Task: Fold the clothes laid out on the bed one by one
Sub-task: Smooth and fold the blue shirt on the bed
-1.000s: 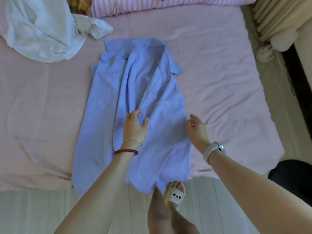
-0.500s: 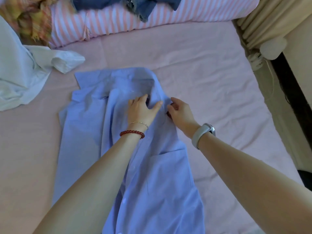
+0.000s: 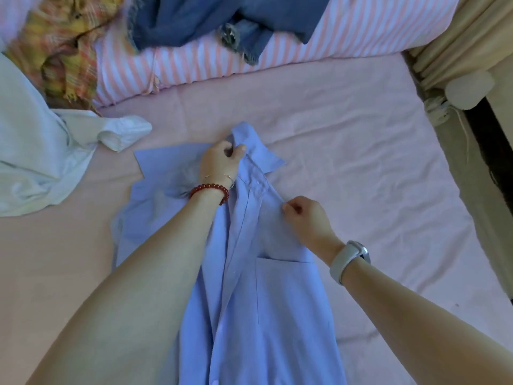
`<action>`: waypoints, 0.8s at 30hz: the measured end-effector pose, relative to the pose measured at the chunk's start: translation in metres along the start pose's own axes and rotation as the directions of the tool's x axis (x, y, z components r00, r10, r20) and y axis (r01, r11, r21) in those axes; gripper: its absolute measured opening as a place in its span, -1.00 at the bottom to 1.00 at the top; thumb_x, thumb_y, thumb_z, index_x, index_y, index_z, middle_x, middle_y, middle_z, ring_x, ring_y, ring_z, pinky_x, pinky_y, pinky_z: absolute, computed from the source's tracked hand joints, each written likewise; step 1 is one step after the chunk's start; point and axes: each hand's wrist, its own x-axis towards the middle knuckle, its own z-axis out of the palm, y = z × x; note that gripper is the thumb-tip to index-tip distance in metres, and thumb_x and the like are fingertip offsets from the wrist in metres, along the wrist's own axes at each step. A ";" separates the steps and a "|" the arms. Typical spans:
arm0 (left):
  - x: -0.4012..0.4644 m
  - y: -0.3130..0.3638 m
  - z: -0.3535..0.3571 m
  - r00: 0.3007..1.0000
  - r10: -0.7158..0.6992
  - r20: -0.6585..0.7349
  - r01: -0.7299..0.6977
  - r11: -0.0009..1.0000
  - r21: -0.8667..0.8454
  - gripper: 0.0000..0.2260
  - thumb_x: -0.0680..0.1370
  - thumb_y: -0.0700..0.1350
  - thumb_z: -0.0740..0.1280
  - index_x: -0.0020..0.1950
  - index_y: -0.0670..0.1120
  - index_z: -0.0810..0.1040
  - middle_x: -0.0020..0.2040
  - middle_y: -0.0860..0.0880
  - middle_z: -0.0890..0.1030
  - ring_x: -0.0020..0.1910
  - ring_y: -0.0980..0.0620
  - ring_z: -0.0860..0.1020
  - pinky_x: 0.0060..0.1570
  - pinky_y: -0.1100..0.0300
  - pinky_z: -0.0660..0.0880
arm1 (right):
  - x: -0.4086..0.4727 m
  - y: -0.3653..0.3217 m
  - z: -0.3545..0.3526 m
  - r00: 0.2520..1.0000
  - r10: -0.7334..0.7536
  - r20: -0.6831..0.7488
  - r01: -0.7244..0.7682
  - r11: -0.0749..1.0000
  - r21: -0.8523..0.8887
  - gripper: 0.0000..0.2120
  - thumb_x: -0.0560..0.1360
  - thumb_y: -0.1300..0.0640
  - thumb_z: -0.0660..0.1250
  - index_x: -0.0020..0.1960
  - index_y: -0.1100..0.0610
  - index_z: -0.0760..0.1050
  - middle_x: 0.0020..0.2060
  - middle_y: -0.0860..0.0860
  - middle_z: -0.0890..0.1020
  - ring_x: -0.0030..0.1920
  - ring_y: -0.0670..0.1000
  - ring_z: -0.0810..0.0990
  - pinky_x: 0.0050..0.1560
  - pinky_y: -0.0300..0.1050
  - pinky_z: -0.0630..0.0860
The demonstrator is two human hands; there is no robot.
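Note:
A light blue button-up shirt point(image 3: 266, 301) lies lengthwise on the pink bed sheet point(image 3: 361, 176), collar at the far end, chest pocket on its right half. My left hand point(image 3: 220, 162), with a red bead bracelet at the wrist, grips the collar and lifts it a little off the sheet. My right hand point(image 3: 304, 215), a white watch on its wrist, pinches the shirt's right shoulder edge just below the collar. The shirt's lower end runs out of view at the bottom.
A white garment point(image 3: 39, 162) lies crumpled at the left. Blue denim clothes point(image 3: 208, 20) and a yellow plaid cloth point(image 3: 63, 45) rest on the striped pink bedding point(image 3: 194, 65) at the back. A curtain and a white fan point(image 3: 469, 90) stand at the right edge.
Both hands moved from the shirt's middle up to its collar end. The left hand went from pressing flat to gripping the collar; the right now pinches the shoulder edge.

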 end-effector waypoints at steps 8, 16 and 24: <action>-0.058 -0.011 0.031 0.991 0.124 -0.040 -0.120 0.990 0.079 -0.57 0.47 -0.08 0.38 0.30 -0.09 0.39 -0.16 0.00 0.58 -0.13 -0.04 0.54 -0.25 0.15 0.42 | -0.007 0.012 -0.003 0.988 -0.064 -0.140 0.054 0.996 -0.077 -0.87 0.58 0.17 0.12 -0.13 0.15 0.33 -0.27 0.04 0.50 -0.18 0.19 0.49 -0.18 0.02 0.39; -0.018 0.019 0.045 0.975 0.146 -0.170 -0.075 0.929 0.363 -0.69 0.56 -0.16 0.23 0.30 -0.11 0.38 0.04 -0.16 0.58 0.08 -0.17 0.49 -0.18 0.06 0.30 | 0.034 -0.002 -0.047 0.950 -0.231 -0.211 0.186 0.960 -0.211 -0.86 0.58 0.14 0.12 -0.08 0.18 0.38 -0.09 0.18 0.57 -0.11 0.25 0.50 -0.15 0.03 0.35; -0.110 0.014 0.043 0.892 0.387 -0.233 -0.292 0.887 0.357 -0.72 0.46 -0.20 0.26 0.15 -0.22 0.52 0.09 -0.21 0.53 0.06 -0.22 0.51 0.03 0.01 0.38 | -0.053 0.080 -0.060 0.993 -0.119 -0.005 0.118 0.985 -0.126 -0.79 0.57 0.18 0.18 0.16 0.13 0.49 -0.14 0.07 0.67 -0.11 0.17 0.61 -0.13 -0.02 0.49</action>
